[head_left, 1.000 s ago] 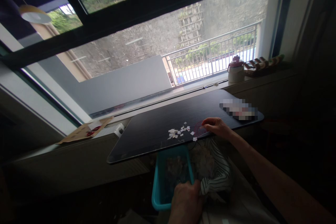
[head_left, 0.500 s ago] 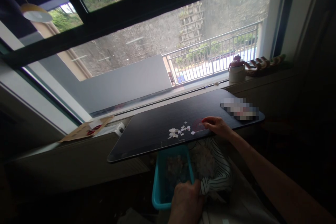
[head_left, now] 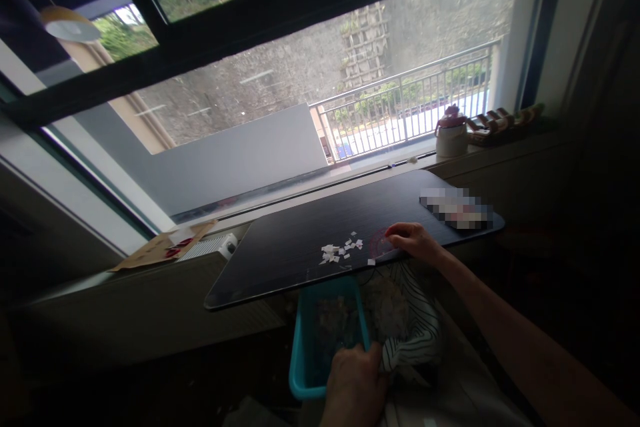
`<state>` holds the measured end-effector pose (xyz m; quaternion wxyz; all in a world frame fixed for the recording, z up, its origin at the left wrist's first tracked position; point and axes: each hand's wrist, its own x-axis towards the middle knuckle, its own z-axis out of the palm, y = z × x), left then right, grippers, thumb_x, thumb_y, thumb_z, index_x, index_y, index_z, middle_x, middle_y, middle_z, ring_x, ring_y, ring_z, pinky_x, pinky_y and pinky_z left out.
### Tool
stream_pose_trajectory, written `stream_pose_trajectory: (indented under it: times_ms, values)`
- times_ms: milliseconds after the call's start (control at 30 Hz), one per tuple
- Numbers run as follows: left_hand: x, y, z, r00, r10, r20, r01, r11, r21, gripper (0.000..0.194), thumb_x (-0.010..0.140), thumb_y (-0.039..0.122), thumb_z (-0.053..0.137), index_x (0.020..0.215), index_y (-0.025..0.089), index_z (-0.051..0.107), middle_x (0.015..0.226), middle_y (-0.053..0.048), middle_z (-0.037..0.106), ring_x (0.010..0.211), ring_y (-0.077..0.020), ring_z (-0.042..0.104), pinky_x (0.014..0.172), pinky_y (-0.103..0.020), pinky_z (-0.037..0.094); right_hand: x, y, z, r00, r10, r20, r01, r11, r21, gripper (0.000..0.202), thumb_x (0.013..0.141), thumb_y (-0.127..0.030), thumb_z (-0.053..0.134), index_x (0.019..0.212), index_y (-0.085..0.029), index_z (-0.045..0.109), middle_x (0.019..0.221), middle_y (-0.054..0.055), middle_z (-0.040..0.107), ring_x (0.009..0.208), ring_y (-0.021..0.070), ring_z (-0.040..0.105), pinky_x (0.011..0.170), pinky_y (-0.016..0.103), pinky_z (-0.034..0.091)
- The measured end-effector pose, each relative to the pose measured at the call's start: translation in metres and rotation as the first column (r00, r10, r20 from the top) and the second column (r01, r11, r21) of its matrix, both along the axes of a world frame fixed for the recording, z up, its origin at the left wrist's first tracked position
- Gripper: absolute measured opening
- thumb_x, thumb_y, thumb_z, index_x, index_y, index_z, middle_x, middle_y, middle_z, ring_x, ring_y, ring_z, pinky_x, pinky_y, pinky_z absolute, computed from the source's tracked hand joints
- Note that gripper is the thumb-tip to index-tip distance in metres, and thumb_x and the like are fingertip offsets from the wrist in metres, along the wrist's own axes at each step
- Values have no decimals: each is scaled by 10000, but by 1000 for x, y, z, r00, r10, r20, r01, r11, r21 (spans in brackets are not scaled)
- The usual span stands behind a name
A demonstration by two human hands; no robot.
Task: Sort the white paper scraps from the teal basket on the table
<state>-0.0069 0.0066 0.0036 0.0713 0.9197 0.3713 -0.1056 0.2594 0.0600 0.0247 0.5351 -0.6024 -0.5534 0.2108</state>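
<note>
My right hand (head_left: 413, 240) is closed at the near edge of the dark tabletop (head_left: 290, 233). Its fingers pinch a thin, see-through piece with red lines (head_left: 381, 244), whose kind I cannot make out. One small white paper square (head_left: 371, 262) lies close to it at the edge. Several more white paper bits (head_left: 333, 253) are scattered to its left. Below the table, my left hand (head_left: 356, 377) is closed on the edge of a black-and-white striped cloth bag (head_left: 423, 340), beside the near rim of a teal bin (head_left: 296, 353). Pale scraps lie in both.
On the windowsill stand a pale jar with a pink lid (head_left: 451, 133) and a basket-like holder (head_left: 505, 123). A blurred-out item (head_left: 457, 208) lies at the table's right end. Brown paper (head_left: 155, 250) rests on the left sill, near a white radiator (head_left: 213, 247).
The white paper square nearest my right hand has shifted slightly toward the table's near edge. The red-lined piece has moved slightly. My left hand keeps its place.
</note>
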Motion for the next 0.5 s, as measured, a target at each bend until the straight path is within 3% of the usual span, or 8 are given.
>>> stream_pose_trajectory:
  times_ms: [500]
  values:
    - [-1,1,-3,1000,0,20,0,1000,13,211,800,252,445,947,218,592,878,-61,647,812,-242,593,687,-311,403,1,-3,3,996,78,-50,-79,997,-18,201,679,-280,573,770,-138,683,623,7,626,567,117,540,525,220,420]
